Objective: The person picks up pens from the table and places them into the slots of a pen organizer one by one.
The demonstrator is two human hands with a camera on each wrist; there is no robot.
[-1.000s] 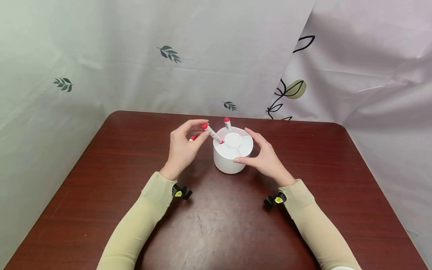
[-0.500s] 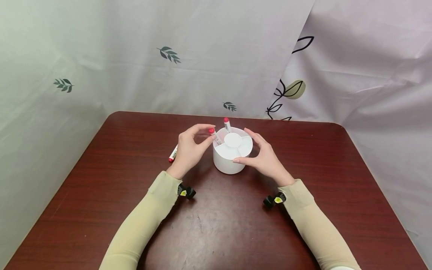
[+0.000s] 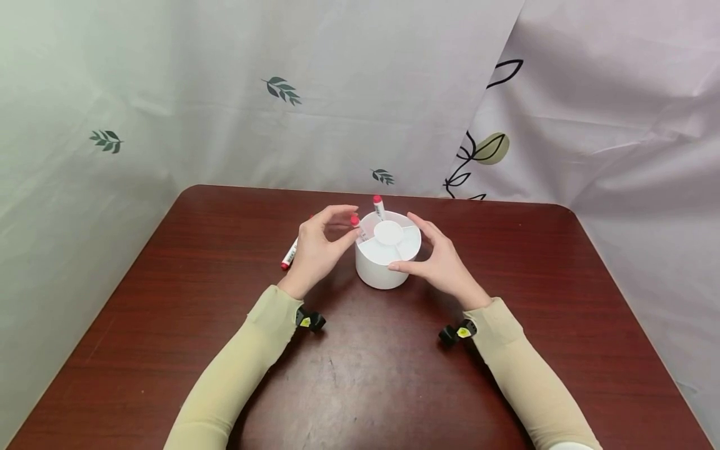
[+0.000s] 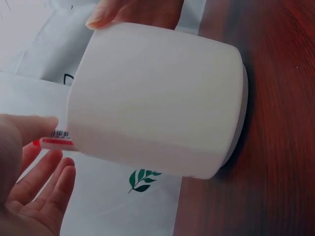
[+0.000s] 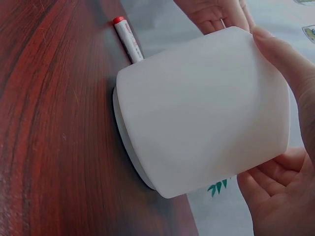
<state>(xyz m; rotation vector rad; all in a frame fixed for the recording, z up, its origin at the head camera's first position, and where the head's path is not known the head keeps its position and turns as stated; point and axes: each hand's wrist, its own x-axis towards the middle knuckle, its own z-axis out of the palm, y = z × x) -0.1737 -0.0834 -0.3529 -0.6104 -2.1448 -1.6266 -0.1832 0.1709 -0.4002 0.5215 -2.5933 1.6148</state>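
Observation:
A round white desk organizer (image 3: 374,270) with a raised round centre and divided compartments stands on the table. My right hand (image 3: 444,265) grips its right side, thumb at the front of the rim and fingers at the back. My left hand (image 3: 320,247) pinches a white marker with a red cap (image 3: 355,221) between thumb and forefinger; the marker's lower part is inside the organizer's rim, at the back left. In the left wrist view, the other fingers (image 4: 61,189) spread away from the marker. A second red-capped marker (image 3: 379,205) leans upright in the back compartment.
Another red-capped marker (image 3: 289,255) lies on the dark red wooden table (image 3: 349,381), partly hidden behind the left hand. Pale curtains (image 3: 225,125) with leaf prints hang close behind the table's far edge.
My left hand has moved right toward the organizer, lowering its marker behind the rim. The marker on the table has come into fuller view. The right hand stays in place.

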